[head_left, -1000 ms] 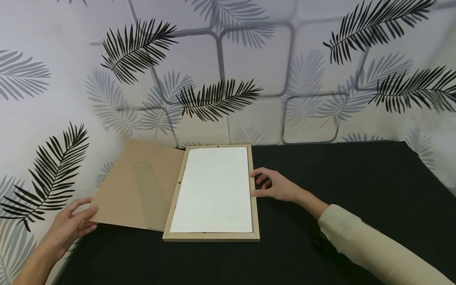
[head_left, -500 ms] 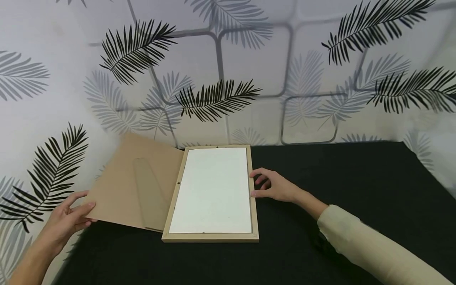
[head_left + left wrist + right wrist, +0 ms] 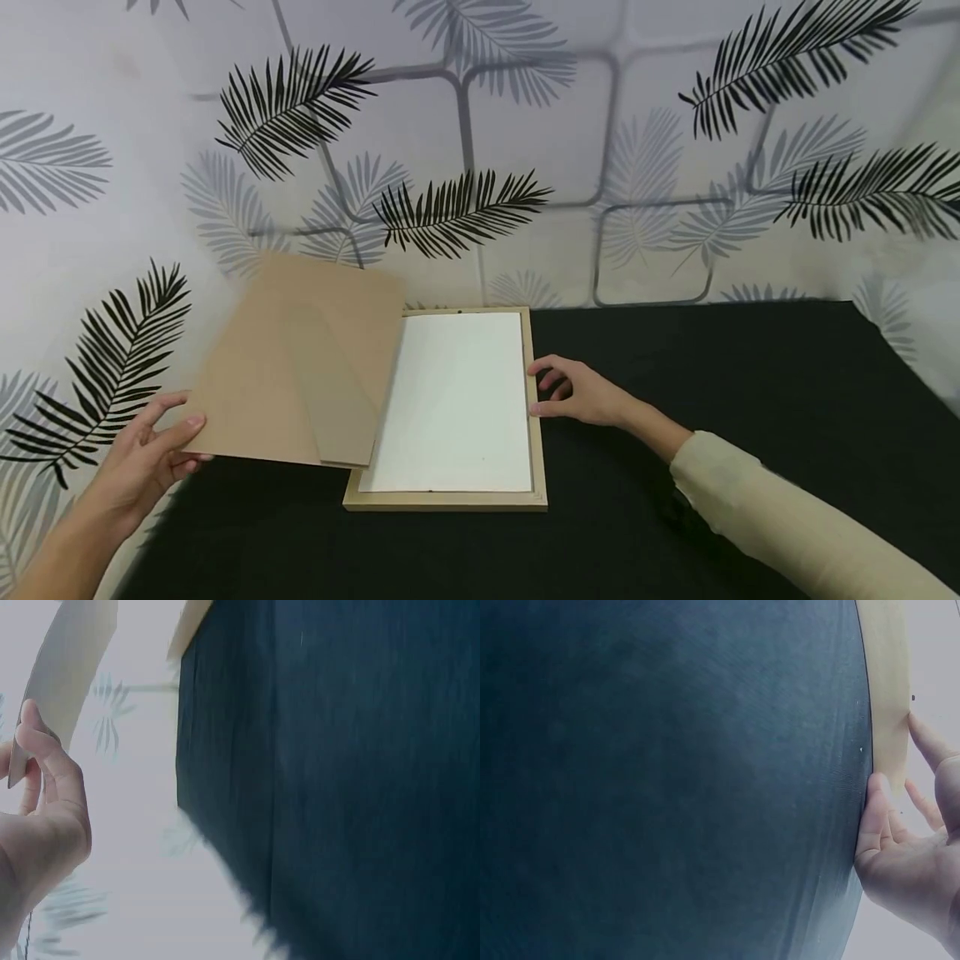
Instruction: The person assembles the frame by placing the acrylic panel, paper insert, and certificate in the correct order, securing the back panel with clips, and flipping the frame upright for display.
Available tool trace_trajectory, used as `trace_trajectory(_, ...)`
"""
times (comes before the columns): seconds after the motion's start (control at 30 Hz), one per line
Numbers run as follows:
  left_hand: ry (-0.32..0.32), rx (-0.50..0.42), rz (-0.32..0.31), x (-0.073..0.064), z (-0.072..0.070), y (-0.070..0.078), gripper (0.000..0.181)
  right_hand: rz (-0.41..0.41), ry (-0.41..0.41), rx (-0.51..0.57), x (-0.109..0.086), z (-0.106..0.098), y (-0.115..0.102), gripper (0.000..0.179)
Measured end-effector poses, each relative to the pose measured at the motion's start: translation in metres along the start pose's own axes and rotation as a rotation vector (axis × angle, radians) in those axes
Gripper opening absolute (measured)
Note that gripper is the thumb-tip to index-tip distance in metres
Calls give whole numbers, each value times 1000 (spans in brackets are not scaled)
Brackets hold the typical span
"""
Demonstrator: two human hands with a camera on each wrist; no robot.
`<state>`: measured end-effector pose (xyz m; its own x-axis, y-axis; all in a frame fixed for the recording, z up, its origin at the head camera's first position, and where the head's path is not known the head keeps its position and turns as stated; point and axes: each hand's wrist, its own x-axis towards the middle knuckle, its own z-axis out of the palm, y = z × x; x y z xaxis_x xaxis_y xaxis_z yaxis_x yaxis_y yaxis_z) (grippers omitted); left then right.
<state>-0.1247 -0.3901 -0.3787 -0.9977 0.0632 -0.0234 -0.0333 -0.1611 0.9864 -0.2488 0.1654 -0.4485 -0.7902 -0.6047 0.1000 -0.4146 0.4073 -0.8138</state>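
My left hand [image 3: 142, 454] pinches the near left corner of a brown backing board [image 3: 240, 367], thumb on top and fingers underneath. A flat stand leg [image 3: 330, 392] lies along the board's face. Raised and tilted, the board overlaps the left rail of a light wooden picture frame [image 3: 450, 500] in the head view. Within the frame lies a white sheet [image 3: 457, 408]. At the frame's right rail, my right hand [image 3: 581, 392] holds on with curved fingers and thumb. In the right wrist view the thumb and fingertips [image 3: 877, 784] meet the wooden rail [image 3: 889, 690].
A black cloth [image 3: 712, 375] covers the table beneath the frame. Behind it, and round the left side, hangs a pale backdrop [image 3: 540, 250] printed with dark and grey leaves. Small dark fittings dot the frame's rails.
My left hand has lifted the backing board and shifted it to the right, so it now covers part of the frame's left rail. The right hand and the frame have stayed in place.
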Motion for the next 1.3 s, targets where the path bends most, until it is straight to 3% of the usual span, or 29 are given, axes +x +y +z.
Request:
trace_trajectory(0.3,-67,39,-57,0,36,-20,27,-11,11,-37,-1,0,0,56)
trace_trajectory(0.63,-62,49,-99,-6,46,-37,24,0,8,-35,-1,1,3,56)
trace_trajectory(0.8,-100,33,-92,-6,50,-42,25,0,6,-41,0,1,4,55)
trace_trajectory(1.13,-50,128,-220,-3,84,-54,21,-19,-3,-33,1,0,3,54)
trace_trajectory(1.3,-59,126,-242,4,102,-57,25,-29,-2,-30,1,-1,3,53)
